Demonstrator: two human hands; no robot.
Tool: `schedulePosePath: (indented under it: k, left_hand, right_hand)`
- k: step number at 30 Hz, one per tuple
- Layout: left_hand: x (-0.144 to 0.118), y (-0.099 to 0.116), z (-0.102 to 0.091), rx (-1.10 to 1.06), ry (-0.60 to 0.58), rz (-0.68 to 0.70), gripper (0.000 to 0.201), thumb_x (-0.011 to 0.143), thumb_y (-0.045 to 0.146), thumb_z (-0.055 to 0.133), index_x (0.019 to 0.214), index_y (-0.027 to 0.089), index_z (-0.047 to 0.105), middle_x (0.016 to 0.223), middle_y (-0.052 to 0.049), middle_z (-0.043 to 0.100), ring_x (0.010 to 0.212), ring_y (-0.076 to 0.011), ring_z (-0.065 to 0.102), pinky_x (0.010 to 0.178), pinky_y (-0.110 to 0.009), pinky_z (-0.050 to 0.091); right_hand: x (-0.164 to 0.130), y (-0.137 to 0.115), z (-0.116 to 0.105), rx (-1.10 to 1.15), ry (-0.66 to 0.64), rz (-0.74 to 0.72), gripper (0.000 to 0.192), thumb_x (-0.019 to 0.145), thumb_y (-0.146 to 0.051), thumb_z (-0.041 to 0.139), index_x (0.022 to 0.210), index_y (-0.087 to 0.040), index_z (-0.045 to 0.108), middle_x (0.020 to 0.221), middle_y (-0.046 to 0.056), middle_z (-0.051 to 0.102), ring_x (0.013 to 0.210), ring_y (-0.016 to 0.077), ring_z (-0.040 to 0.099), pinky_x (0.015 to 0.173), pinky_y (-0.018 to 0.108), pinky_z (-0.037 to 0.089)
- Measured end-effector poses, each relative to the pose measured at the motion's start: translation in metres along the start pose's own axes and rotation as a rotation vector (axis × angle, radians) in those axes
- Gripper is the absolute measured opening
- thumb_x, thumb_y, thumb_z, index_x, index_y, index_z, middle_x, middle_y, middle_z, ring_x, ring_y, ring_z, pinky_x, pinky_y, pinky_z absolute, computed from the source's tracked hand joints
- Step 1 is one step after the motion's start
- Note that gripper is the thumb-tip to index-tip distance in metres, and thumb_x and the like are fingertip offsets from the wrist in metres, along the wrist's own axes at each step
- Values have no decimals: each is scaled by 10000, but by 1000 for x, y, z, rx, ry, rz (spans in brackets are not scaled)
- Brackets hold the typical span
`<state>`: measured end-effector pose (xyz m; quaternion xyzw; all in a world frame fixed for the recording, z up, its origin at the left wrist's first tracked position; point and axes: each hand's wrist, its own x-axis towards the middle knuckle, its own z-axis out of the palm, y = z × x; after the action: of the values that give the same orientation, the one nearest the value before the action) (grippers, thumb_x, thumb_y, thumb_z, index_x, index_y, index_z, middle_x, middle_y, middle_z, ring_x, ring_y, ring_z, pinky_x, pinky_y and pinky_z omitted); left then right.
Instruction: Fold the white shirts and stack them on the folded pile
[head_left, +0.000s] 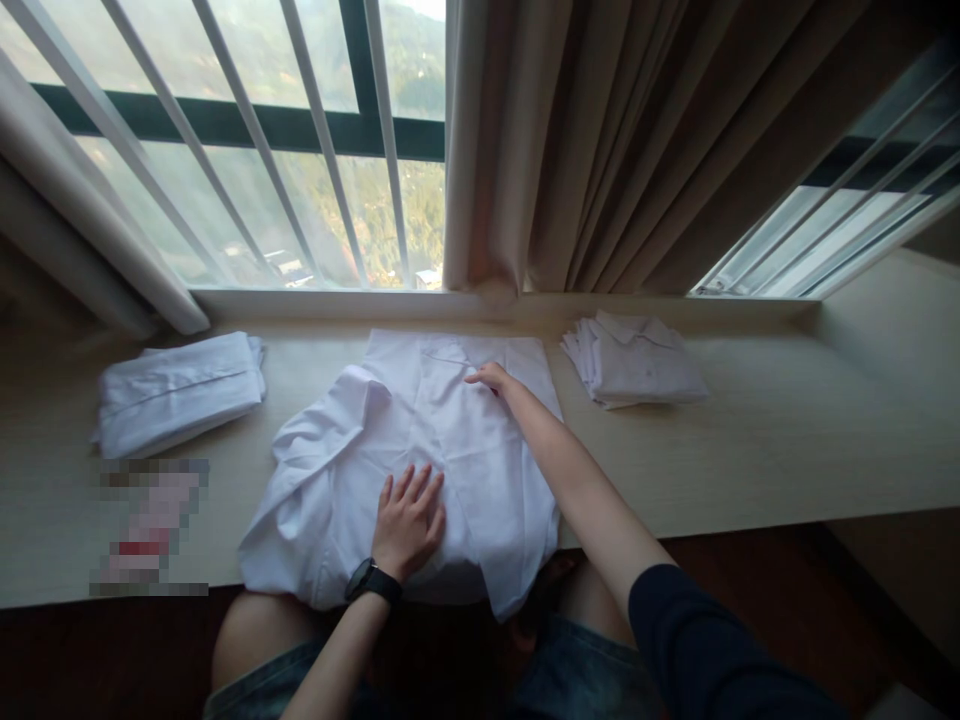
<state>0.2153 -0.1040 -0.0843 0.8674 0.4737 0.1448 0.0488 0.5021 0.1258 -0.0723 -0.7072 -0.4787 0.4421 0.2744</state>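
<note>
A white shirt [495, 450] lies spread on the pale wooden surface in front of me, its upper end away from me and its near edge hanging over the front. My left hand [409, 520], below a black wristwatch, rests palm down on the cloth with fingers spread. Farther off, my right hand [491, 378] is at the shirt near its collar, fingers closed together against the fabric; some of them are hidden. A loose sleeve [300, 470] bunches on the left side.
A folded white garment [180, 390] sits at the left and a stack of folded white shirts [637, 360] at the right, both on the wooden surface [787, 430]. A blurred pinkish item [154, 525] lies near the front left. Behind are curtains [600, 150] and a barred window.
</note>
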Motion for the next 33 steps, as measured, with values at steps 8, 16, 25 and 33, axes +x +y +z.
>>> schedulePosePath:
  k: [8, 16, 25, 33]
  left_hand:
    - [0, -2, 0, -21, -13, -7, 530, 929, 338, 509, 1457, 304, 546, 1540, -31, 491, 1464, -320, 371, 1225, -564, 215]
    - [1, -2, -1, -28, -26, -12, 544, 922, 342, 516, 1464, 300, 539, 1549, -31, 479, 1466, -324, 365, 1229, -563, 208]
    - [2, -1, -4, -40, -44, -23, 544, 926, 350, 510, 1468, 293, 533, 1553, -21, 475, 1468, -319, 359, 1228, -564, 203]
    - [3, -2, -5, -49, -37, -20, 563, 920, 359, 526, 1482, 316, 515, 1557, -18, 468, 1462, -324, 370, 1218, -572, 234]
  right_hand:
    - [4, -19, 14, 271, -148, -16, 357, 626, -129, 808, 952, -136, 664, 776, 15, 687, 691, 144, 615, 723, 270, 539]
    - [8, -15, 15, 388, -299, 96, 279, 689, -215, 797, 926, -144, 670, 758, 47, 714, 735, 224, 681, 760, 380, 587]
    - [24, -24, 21, 505, -330, 31, 346, 710, -117, 667, 1055, -108, 677, 840, 88, 749, 789, 227, 711, 786, 329, 576]
    - [43, -30, 24, 514, -258, 4, 672, 761, -190, 659, 1412, -181, 497, 964, 68, 738, 793, 204, 688, 736, 314, 576]
